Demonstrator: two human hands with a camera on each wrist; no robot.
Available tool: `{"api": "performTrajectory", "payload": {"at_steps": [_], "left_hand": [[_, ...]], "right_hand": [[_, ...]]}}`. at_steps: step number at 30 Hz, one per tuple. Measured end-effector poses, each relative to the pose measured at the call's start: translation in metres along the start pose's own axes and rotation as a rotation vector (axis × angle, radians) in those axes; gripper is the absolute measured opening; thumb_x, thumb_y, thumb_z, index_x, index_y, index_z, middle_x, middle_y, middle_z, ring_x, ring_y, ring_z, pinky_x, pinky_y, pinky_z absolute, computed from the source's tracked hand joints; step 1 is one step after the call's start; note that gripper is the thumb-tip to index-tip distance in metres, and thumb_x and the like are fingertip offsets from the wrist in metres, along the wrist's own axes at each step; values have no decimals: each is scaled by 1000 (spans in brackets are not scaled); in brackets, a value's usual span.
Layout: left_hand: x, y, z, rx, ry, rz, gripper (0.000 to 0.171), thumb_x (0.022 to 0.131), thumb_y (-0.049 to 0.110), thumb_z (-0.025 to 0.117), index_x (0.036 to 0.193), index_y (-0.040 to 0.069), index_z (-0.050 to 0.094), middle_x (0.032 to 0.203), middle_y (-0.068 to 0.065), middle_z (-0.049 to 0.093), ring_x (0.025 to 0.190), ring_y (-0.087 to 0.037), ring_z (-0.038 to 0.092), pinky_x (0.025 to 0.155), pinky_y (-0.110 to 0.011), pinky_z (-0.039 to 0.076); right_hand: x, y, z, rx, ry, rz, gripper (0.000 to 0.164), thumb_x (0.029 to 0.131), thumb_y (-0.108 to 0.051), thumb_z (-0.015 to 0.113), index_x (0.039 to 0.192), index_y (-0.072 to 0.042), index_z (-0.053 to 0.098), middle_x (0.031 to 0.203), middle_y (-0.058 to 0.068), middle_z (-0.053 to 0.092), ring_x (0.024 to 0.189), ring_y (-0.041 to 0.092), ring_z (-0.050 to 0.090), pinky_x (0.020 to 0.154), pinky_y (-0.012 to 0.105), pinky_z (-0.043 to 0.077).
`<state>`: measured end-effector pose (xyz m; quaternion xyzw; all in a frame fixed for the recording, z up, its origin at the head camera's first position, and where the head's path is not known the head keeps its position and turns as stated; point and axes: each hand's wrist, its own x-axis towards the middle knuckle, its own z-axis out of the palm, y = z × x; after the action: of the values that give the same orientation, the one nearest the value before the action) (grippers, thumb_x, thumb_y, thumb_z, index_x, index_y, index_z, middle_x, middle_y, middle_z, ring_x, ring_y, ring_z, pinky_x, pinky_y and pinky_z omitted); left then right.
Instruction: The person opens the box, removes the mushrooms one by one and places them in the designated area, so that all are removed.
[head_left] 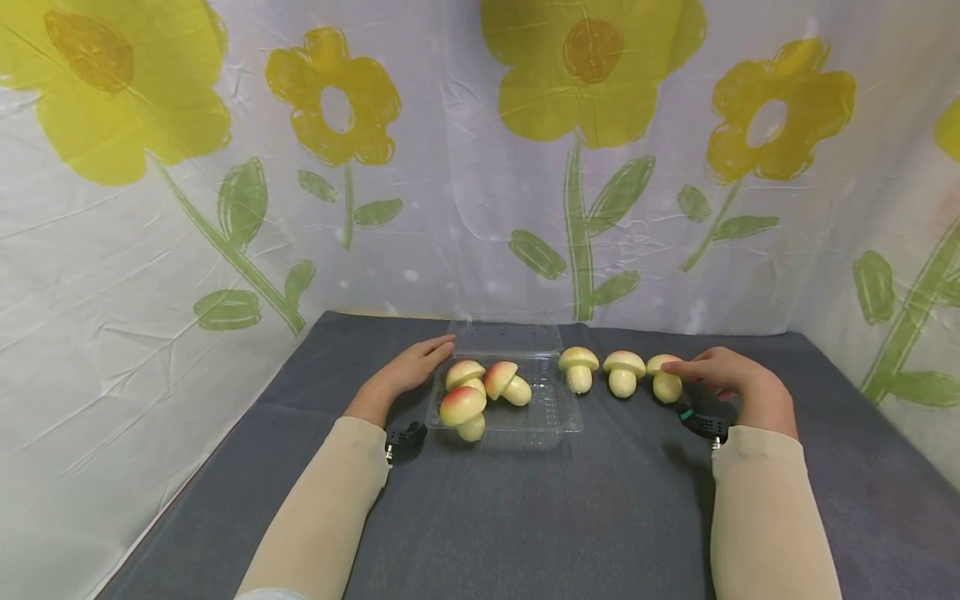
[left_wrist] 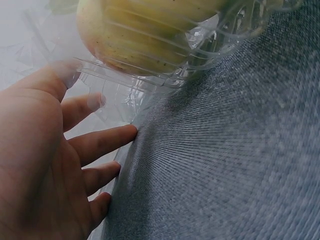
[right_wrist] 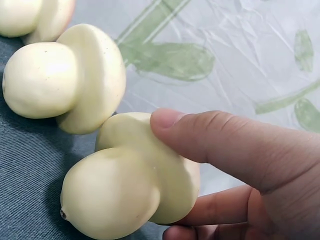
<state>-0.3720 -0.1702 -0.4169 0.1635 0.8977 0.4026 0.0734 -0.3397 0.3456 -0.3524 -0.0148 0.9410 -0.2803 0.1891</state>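
On the right, my right hand [head_left: 738, 379] grips the cap of a mushroom-shaped piece [right_wrist: 110, 192], pale yellow with a rounded stem, between thumb and fingers. It is the rightmost of a row, beside a middle mushroom [head_left: 624, 374] and a left one [head_left: 578, 370]. To the left stands a clear plastic container [head_left: 552, 404] with its lid [head_left: 510, 337] folded back. Three mushrooms with red-blushed caps [head_left: 462, 405] lie heaped in its left part. My left hand [head_left: 405, 372] is at the container's left side, fingers extended, the thumb touching the clear rim in the left wrist view.
A dark grey cloth [head_left: 555, 517] covers the table. Behind and at both sides hangs a pale curtain [head_left: 442, 192] printed with yellow flowers. A black strapped device [head_left: 705, 421] sits on the right wrist, another [head_left: 406, 437] on the left.
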Motion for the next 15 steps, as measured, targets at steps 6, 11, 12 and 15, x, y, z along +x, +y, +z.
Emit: {"api": "performTrajectory", "payload": {"at_steps": [6,11,12,15], "left_hand": [[1,-3,0,10,-3,11,58,113,41,39,162,11,34,163,-15,35,151,-38,27,120,-60,24],[2,-3,0,4,-4,11,57,113,40,39,162,11,34,163,-15,34,151,-38,27,121,-59,24],[2,-3,0,1,-4,11,58,113,40,39,162,11,34,163,-15,34,151,-38,27,121,-59,24],[1,-3,0,-3,-5,10,58,113,41,39,162,11,33,163,-15,34,151,-38,27,120,-59,24]], "right_hand": [[-1,-4,4,51,-12,7,56,98,-62,59,85,-8,57,60,-6,28,60,15,32,66,37,43],[0,-4,5,55,-11,1,56,99,-62,58,85,-8,56,59,-5,30,59,15,33,64,36,41],[0,-4,4,53,-11,2,55,99,-62,58,85,-8,56,60,-5,30,60,15,33,64,36,41],[-1,-5,3,43,-9,7,58,98,-62,58,89,-5,58,62,-3,33,63,17,37,65,38,42]]}}
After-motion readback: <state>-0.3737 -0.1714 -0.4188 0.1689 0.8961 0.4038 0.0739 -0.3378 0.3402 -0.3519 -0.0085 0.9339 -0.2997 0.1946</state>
